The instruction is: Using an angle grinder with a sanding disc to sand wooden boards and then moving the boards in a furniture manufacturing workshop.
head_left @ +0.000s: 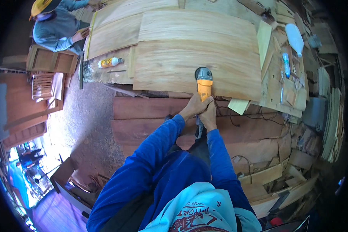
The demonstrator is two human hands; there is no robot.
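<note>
Both my hands are wrapped around a yellow and grey angle grinder. Its round grey head rests on or just above the near part of a light wooden panel; the exact contact cannot be made out. My left hand closes on the yellow body from the left. Slightly nearer to me, my right hand grips the rear of the tool. Fingers hide much of the handle. Behind this panel lies another wooden sheet of similar grain.
At the far left, a co-worker holds a hand near a yellow tape measure. A yellow-labelled bottle lies left of the panel. Rightward are a white jug, a blue bottle and wood scraps. A dark cord trails below the bench.
</note>
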